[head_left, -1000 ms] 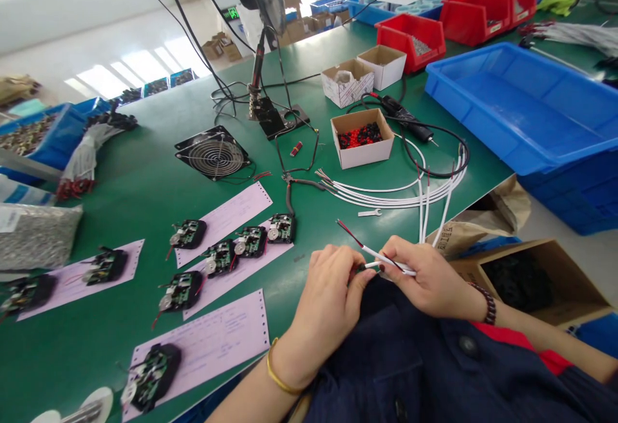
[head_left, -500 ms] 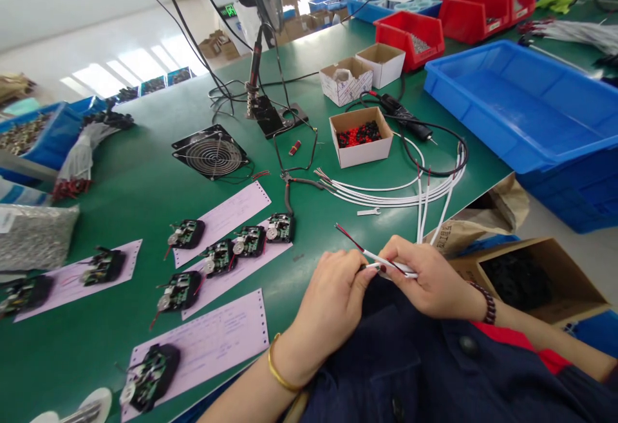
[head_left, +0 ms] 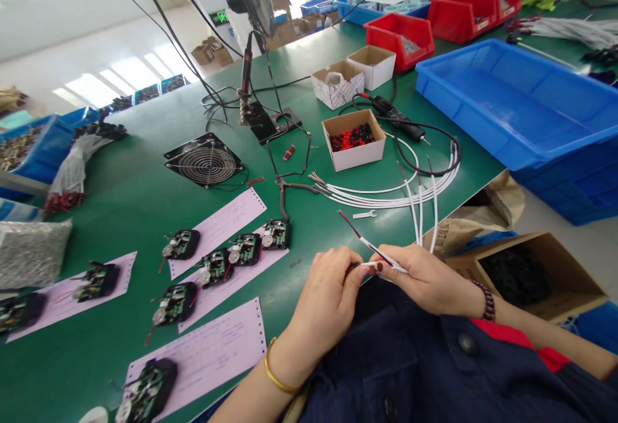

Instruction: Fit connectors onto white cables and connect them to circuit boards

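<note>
White cable, thin and ending in a red and a black wire that stick up and to the left, is held between both hands at the near edge of the green bench in the head view, just above the person's dark blue lap. The right hand is closed around the cable, with thumb and forefinger pressed on its sheath. The left hand has its fingers curled in and its fingertips pinched on the cable's near end, where a small dark piece shows; what that piece is cannot be made out. Just beyond the hands a small flat wrench lies on the bench, and past it a bundle of white cables curves across the surface and hangs over the bench edge. Behind the bundle stands an open cardboard box of red and black bits. To the left, circuit boards rest on pink paper slips, near a black fan grille. A large blue bin sits at the right.
</note>
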The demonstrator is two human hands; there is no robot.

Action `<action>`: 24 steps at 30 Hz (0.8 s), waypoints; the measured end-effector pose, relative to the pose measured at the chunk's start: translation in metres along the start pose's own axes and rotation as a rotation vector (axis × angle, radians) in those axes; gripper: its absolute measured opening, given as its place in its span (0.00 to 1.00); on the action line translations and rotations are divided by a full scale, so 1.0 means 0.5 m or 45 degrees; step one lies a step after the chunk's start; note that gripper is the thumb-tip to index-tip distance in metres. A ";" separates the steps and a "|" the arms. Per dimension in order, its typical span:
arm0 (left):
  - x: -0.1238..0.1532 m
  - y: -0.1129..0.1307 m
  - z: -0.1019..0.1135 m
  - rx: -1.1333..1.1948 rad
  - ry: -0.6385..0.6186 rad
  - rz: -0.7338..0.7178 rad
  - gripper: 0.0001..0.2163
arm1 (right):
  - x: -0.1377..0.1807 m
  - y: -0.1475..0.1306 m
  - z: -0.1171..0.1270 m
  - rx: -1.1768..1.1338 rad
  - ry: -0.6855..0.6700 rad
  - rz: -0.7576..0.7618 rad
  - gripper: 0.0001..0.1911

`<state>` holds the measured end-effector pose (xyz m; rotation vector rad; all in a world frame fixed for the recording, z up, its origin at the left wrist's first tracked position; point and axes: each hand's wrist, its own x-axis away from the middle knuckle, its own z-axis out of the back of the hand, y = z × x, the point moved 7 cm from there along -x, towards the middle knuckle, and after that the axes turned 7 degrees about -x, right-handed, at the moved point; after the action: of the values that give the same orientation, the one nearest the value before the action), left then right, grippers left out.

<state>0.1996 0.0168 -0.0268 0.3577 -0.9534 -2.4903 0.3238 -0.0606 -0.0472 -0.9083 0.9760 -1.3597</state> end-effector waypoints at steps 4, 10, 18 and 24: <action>0.004 0.023 0.021 -0.102 0.103 -0.173 0.11 | 0.006 -0.027 0.011 0.018 0.095 0.177 0.16; 0.017 0.052 0.063 -0.326 0.318 -0.292 0.04 | 0.017 -0.045 0.012 0.142 0.144 0.271 0.10; 0.011 0.053 0.058 -0.344 0.278 -0.317 0.04 | 0.010 -0.029 0.004 0.126 0.079 0.203 0.10; 0.007 0.039 0.072 -0.349 0.367 -0.285 0.05 | 0.007 -0.026 0.013 0.016 0.097 0.169 0.16</action>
<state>0.1887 0.0227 0.0126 0.7415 -0.4725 -2.6267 0.3253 -0.0644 -0.0328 -0.7731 1.0664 -1.2940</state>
